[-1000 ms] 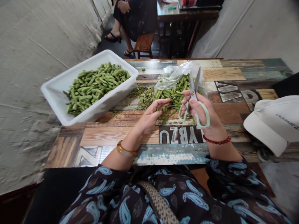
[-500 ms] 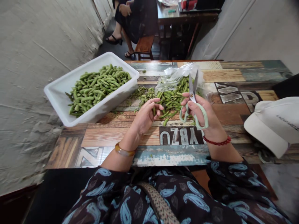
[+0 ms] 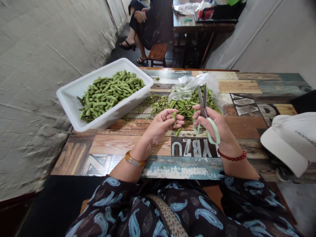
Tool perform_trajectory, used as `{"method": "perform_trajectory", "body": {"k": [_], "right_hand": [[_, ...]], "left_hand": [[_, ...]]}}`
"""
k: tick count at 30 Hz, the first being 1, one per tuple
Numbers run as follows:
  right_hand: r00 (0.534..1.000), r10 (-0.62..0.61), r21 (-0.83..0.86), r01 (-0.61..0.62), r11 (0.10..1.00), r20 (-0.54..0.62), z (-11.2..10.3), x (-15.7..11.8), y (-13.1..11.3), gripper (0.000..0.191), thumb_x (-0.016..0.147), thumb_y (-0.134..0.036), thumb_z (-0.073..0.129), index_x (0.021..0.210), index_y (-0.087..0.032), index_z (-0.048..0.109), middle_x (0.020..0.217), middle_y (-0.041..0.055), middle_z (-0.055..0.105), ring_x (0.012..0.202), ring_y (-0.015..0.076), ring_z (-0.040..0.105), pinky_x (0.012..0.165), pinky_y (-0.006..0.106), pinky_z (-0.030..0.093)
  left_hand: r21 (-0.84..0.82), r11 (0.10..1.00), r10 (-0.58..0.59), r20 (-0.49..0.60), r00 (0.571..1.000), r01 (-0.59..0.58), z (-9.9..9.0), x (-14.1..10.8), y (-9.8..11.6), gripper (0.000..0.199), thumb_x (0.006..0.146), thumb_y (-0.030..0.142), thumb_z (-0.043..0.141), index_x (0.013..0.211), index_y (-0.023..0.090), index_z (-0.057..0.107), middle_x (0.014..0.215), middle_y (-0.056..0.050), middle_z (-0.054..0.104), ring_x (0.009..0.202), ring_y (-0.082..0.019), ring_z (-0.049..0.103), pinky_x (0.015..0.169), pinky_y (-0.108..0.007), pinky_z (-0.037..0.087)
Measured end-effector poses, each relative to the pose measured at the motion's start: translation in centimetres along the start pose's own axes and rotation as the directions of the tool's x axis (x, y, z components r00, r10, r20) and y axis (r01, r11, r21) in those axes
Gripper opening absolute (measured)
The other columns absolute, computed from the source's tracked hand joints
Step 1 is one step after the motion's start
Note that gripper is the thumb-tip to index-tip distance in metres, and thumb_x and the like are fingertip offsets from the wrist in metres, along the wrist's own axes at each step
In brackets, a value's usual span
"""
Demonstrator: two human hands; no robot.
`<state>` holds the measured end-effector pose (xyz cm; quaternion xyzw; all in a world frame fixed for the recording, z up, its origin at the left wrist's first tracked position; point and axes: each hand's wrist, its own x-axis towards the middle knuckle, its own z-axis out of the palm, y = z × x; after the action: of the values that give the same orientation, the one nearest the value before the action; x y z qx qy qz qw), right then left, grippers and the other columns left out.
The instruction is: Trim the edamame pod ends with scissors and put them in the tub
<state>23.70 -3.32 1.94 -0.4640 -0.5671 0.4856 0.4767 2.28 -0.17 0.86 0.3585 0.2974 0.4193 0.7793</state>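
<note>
Between the thumb and fingers of my left hand (image 3: 164, 125) is a green edamame pod (image 3: 174, 119), held upright. My right hand (image 3: 216, 125) is closed around the pale green handles of a pair of scissors (image 3: 203, 102), whose blades point up and away, slightly parted. The blades are apart from the pod. Behind both hands lies a pile of edamame pods (image 3: 184, 107), partly under a clear plastic bag (image 3: 197, 82). Left of the pile are small green trimmings (image 3: 158, 102). A white plastic tub (image 3: 108, 123) on the left holds many pods.
A white cap (image 3: 291, 138) rests on the patterned wooden table (image 3: 128, 141) at the right. Past the far edge, a person (image 3: 158, 23) sits on a wooden stool (image 3: 158, 52) beside another table (image 3: 204, 28). A rough grey wall (image 3: 37, 82) stands on the left.
My left hand has moved right, closer to the scissors, and its fingers now pinch a pod in plain sight. The whole view has shifted slightly. The scissors stay in my right hand.
</note>
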Motion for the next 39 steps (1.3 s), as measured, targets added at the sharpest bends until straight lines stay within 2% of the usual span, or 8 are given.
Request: {"method": "perform_trajectory", "body": {"k": [3, 7, 11, 14, 20, 25, 32, 39], "right_hand": [[0.996, -0.084, -0.209, 0.084, 0.974, 0.006, 0.0, 0.0, 0.2, 0.048, 0.084, -0.045, 0.071, 0.127, -0.027, 0.061, 0.097, 0.0025, 0.061, 0.075, 0.0145, 0.060, 0.070, 0.029, 0.056], [0.974, -0.221, -0.443, 0.223, 0.869, 0.057, 0.2, 0.0, 0.4, 0.058, 0.080, -0.044, 0.076, 0.132, -0.026, 0.059, 0.103, 0.0062, 0.063, 0.083, 0.0195, 0.063, 0.084, 0.038, 0.056], [0.967, -0.235, -0.482, 0.253, 0.839, 0.099, 0.3, 0.0, 0.5, 0.057, 0.083, -0.044, 0.073, 0.134, -0.023, 0.058, 0.105, 0.0089, 0.063, 0.082, 0.0206, 0.065, 0.080, 0.039, 0.058], [0.952, -0.260, -0.490, 0.305, 0.816, 0.160, 0.3, -0.1, 0.4, 0.052, 0.086, -0.040, 0.069, 0.133, -0.021, 0.058, 0.101, 0.0083, 0.064, 0.077, 0.0193, 0.066, 0.075, 0.037, 0.059], [0.898, -0.364, -0.662, 0.432, 0.612, 0.250, 0.7, -0.2, 0.6, 0.052, 0.085, -0.036, 0.072, 0.132, -0.020, 0.057, 0.108, 0.0117, 0.066, 0.097, 0.0271, 0.065, 0.084, 0.042, 0.057], [0.859, -0.439, -0.733, 0.475, 0.488, 0.264, 0.9, -0.2, 0.8, 0.054, 0.085, -0.036, 0.072, 0.134, -0.020, 0.056, 0.109, 0.0128, 0.065, 0.098, 0.0297, 0.063, 0.085, 0.046, 0.055], [0.864, -0.405, -0.739, 0.478, 0.474, 0.299, 1.2, 0.0, 1.0, 0.054, 0.084, -0.035, 0.073, 0.132, -0.017, 0.056, 0.112, 0.0135, 0.064, 0.101, 0.0301, 0.061, 0.088, 0.046, 0.053], [0.867, -0.394, -0.714, 0.483, 0.508, 0.306, 1.5, -0.1, 1.1, 0.053, 0.085, -0.035, 0.072, 0.132, -0.019, 0.056, 0.111, 0.0127, 0.064, 0.100, 0.0296, 0.061, 0.086, 0.046, 0.053]], "left_hand": [[0.019, 1.000, 0.017, -0.028, 0.999, -0.017, -0.2, 0.0, -0.1, 0.035, 0.073, 0.023, 0.080, 0.103, 0.016, 0.062, 0.096, -0.008, 0.074, 0.082, -0.018, 0.072, 0.079, -0.032, 0.055], [0.061, 0.996, 0.067, -0.061, 0.996, -0.063, -0.5, 0.0, -0.1, 0.032, 0.073, 0.025, 0.080, 0.098, 0.015, 0.064, 0.094, -0.008, 0.075, 0.079, -0.014, 0.070, 0.077, -0.027, 0.053], [0.078, 0.993, 0.098, -0.067, 0.993, -0.092, -0.4, 0.1, -0.2, 0.027, 0.074, 0.026, 0.079, 0.092, 0.014, 0.064, 0.090, -0.007, 0.075, 0.075, -0.012, 0.067, 0.064, -0.021, 0.050], [0.088, 0.991, 0.108, -0.064, 0.992, -0.102, -0.3, 0.0, -0.2, 0.027, 0.074, 0.029, 0.080, 0.090, 0.014, 0.063, 0.089, -0.006, 0.073, 0.074, -0.012, 0.066, 0.061, -0.020, 0.051], [0.193, 0.973, 0.136, -0.049, 0.989, -0.124, -0.1, -0.2, -0.2, 0.031, 0.074, 0.037, 0.080, 0.087, 0.013, 0.064, 0.078, -0.003, 0.068, 0.069, -0.013, 0.065, 0.059, -0.022, 0.054], [0.259, 0.952, 0.183, -0.053, 0.982, -0.163, -0.2, -0.3, -0.2, 0.029, 0.074, 0.037, 0.080, 0.087, 0.013, 0.068, 0.075, -0.002, 0.067, 0.067, -0.011, 0.062, 0.061, -0.022, 0.053], [0.202, 0.971, 0.138, -0.057, 0.989, -0.124, 0.1, -0.3, -0.4, 0.031, 0.072, 0.036, 0.081, 0.088, 0.014, 0.068, 0.082, -0.004, 0.071, 0.072, -0.015, 0.067, 0.064, -0.025, 0.057], [0.220, 0.966, 0.146, -0.031, 0.989, -0.135, 0.4, -0.5, -0.4, 0.029, 0.073, 0.036, 0.081, 0.086, 0.014, 0.067, 0.080, -0.003, 0.071, 0.070, -0.013, 0.068, 0.063, -0.023, 0.057]]}}
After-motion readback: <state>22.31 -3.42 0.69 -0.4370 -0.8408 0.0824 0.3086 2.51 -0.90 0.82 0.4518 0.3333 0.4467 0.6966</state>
